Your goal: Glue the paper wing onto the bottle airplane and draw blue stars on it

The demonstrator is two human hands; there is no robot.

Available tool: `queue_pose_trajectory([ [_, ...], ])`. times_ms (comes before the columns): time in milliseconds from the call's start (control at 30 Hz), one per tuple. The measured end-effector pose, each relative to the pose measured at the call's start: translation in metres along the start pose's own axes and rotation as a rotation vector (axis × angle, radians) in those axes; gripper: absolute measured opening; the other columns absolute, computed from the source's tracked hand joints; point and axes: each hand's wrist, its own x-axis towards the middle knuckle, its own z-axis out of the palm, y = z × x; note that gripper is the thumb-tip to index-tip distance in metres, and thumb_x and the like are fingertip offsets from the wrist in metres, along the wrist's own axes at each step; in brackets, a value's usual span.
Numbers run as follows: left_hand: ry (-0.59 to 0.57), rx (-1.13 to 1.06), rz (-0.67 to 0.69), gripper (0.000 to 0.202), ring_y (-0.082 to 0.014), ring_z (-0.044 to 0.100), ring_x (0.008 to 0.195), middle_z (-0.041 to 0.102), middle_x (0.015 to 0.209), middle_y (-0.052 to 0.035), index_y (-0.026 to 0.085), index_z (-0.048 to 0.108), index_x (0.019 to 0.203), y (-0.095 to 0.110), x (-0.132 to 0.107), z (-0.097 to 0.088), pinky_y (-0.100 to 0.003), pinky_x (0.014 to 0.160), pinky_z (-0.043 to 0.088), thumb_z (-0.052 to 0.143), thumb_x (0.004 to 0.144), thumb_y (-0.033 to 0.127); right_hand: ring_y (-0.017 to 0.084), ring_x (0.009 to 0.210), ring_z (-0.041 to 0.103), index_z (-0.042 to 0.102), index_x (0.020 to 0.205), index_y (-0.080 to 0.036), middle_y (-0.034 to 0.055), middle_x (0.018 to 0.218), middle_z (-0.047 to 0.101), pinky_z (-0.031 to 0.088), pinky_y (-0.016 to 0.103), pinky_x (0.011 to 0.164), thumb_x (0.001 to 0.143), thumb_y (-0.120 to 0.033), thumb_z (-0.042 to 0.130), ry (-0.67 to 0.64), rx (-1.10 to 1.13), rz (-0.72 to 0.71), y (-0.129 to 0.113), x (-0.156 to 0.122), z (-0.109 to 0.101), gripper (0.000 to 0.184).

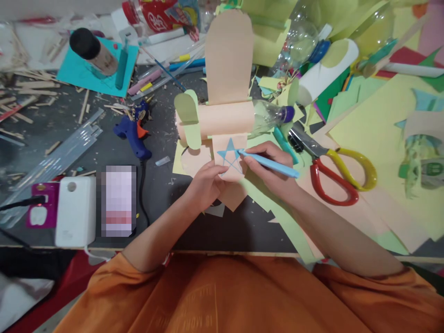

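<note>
Left of the frame's centre lay the blue glue gun (133,136). With thumb and fingers nearly together, my left hand (205,186) pinched the peach paper flap (220,142), mid-frame, at its lower left. Right of it, my right hand (272,169) gripped the blue marker (272,164) tightly, tip at the flap's blue star (230,147). Scissors (317,149) lay centre-right.
</note>
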Motion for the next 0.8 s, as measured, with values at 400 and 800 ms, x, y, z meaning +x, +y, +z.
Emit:
queue_pose_trajectory([
  [400,-0.006,-0.025,-0.015,0.02,-0.0207,0.074,0.094,0.081,0.093,-0.0053,0.017,0.079,0.089,0.0016,-0.0004,0.0008,-0.031,0.09,0.054,0.074,0.07,0.018,0.014,0.06,0.06,0.067,0.084,-0.025,-0.0021,0.073,0.068,0.049,0.03,0.056,0.091,-0.03,0.073,0.054,-0.025,-0.022,0.0019,0.0004,-0.0018,0.009],
  [800,-0.008,-0.042,-0.004,0.02,-0.022,0.074,0.095,0.081,0.095,-0.0058,0.017,0.079,0.087,0.0015,-0.0007,0.0024,-0.031,0.089,0.054,0.077,0.067,0.019,0.014,0.06,0.064,0.069,0.091,-0.026,-0.0007,0.078,0.071,0.053,0.031,0.055,0.093,-0.037,0.076,0.131,0.076,-0.077,0.0024,-0.0011,-0.0034,0.013],
])
